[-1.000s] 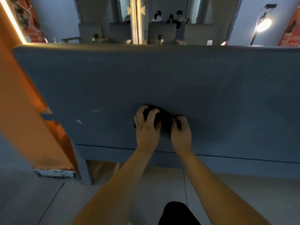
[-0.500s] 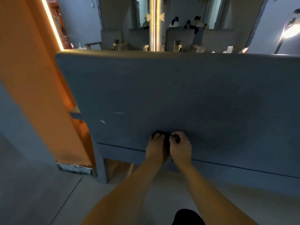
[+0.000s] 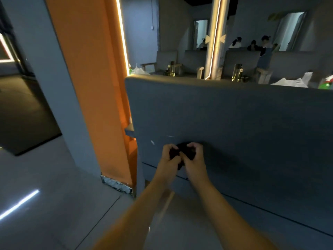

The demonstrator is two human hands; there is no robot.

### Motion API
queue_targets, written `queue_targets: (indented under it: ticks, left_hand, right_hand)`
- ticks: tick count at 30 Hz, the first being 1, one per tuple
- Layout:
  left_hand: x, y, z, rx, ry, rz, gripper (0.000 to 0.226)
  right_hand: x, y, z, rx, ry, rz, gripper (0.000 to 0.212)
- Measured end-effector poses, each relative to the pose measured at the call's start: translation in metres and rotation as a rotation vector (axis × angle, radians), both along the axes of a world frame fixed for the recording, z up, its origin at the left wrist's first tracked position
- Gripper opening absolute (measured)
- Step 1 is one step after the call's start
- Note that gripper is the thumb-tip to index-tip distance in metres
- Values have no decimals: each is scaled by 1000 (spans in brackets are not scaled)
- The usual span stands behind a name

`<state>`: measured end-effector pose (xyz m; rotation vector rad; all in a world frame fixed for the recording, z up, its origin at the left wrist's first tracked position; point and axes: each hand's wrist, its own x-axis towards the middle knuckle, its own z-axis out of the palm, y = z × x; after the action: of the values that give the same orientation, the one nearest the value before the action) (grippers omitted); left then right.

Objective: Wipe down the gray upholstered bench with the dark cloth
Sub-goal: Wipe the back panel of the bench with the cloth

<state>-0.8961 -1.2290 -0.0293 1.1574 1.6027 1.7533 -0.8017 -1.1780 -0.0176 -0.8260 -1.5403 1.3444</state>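
Dark cloth (image 3: 184, 150) bunched in left hand (image 3: 168, 158), right hand (image 3: 195, 160), gray bench (image 3: 234, 120) behind

The wide gray upholstered desk (image 3: 252, 123) stood on the pale tiled floor (image 3: 54, 204), two small pale marks (image 3: 152, 142) on its panel.

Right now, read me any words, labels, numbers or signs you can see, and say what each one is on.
No readable text in this view.
On the lit pillar: two pale arrow-like shapes, no words.
On the green and red object at the right edge: print, if any, too blurred to read.
On the gray bench and the dark cloth: no label shows.
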Motion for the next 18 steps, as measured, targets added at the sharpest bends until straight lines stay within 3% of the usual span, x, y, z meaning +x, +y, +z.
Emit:
queue_targets:
  ticks: [4,9,14,18]
  left_hand:
    - [-29,-9,14,10,-79,89,35]
    - [-81,1,12,-37,103,267,39]
    - [-130,27,-1,13,104,312,41]
    - [-136,39,-23,-50,224,357,48]
  right_hand:
    - [-26,-3,11,225,-160,-91,19]
    - [-30,9,37,575,-35,-570,14]
    - [-62,21,19,554,-121,-622,30]
    - [-92,29,-3,552,-220,-638,30]
